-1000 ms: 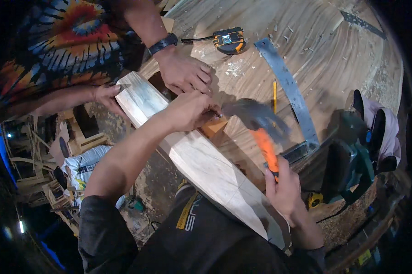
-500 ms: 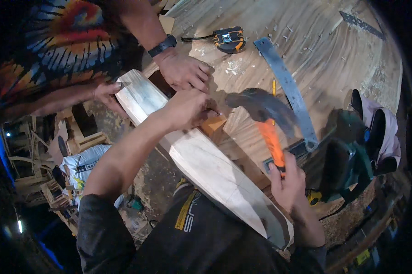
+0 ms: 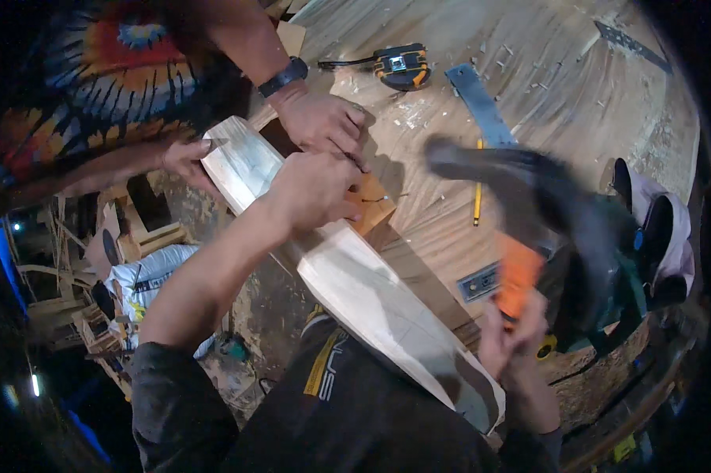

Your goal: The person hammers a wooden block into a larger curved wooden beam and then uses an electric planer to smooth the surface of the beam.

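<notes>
My right hand [image 3: 515,335] grips the orange handle of a claw hammer [image 3: 521,276], its dark head blurred by motion above the bench. A nail [image 3: 377,199] sticks out from a small orange-brown wood block [image 3: 371,211]. My left hand [image 3: 316,191] is closed over this block, beside the nail, its fingertips partly hidden. Under my left wrist a long pale wooden beam [image 3: 387,299] slants from far left to near right, by my torso. A co-worker's hand with a black watch [image 3: 320,122] presses close by mine; their other hand [image 3: 194,165] holds the beam's far end.
On the wooden bench top [image 3: 418,158] lie a tape measure [image 3: 401,67], a metal square [image 3: 482,106] partly behind the hammer, and a yellow pencil [image 3: 478,189]. A dark green power tool [image 3: 627,276] stands at right. Wood scraps and a white sack [image 3: 154,272] are at left.
The hammer has swung up and to the right, away from the nail. My left fingers have drawn back from the nail, which now shows standing in the block.
</notes>
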### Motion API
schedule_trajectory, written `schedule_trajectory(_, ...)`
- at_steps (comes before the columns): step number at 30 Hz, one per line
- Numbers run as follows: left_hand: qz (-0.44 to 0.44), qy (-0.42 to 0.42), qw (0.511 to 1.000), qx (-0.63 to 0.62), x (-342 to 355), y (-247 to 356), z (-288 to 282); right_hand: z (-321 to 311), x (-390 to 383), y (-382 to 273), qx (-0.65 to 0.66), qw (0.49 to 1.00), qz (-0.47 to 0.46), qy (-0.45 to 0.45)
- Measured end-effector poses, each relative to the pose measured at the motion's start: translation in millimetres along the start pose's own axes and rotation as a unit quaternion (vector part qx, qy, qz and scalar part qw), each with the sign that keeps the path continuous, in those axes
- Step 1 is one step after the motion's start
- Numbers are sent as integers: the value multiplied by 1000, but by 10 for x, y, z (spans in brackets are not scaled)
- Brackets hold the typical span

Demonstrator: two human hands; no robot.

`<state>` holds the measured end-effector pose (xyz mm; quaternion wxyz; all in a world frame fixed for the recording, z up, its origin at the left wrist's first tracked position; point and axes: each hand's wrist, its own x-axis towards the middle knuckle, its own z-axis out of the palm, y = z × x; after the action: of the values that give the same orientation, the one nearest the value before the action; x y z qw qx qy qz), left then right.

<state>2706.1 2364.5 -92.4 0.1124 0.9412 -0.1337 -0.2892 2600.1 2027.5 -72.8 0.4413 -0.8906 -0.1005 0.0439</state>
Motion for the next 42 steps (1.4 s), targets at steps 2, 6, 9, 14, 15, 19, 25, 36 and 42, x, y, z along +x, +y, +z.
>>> schedule_trajectory(2, -8, -25, 1000, 6, 7, 9, -17, 27, 26, 80, -22, 999, -24, -20)
schedule_trajectory(6, 14, 13, 1000, 12, 9, 45, 9, 195, 111, 287, -69, 960, 104, -252)
schedule_trajectory(9, -10, 4, 1000, -1, -55, -54, 21, 190, 230, 176, 46, 972, 168, -156)
schedule_trajectory(14, 11, -12, 1000, 5, 48, 18, 35, 268, -299, 651, 43, 978, 174, -103)
schedule_trajectory(15, 1, -15, 1000, 7, 47, 12, 54, 311, -81, 440, -25, 967, 147, -204)
schedule_trajectory(19, -13, 7, 999, -31, -41, -75, 27, 230, 257, 179, -28, 978, 71, -193)
schedule_trajectory(25, -6, -18, 1000, -24, 40, -18, 18, 277, -77, 491, -34, 997, 11, -64)
schedule_trajectory(36, -2, -14, 1000, -24, 58, 56, -12, 399, 179, 419, -65, 936, 166, -303)
schedule_trajectory(42, 19, 33, 998, -42, -8, -52, 53, 302, 9, 281, 82, 993, 87, 14)
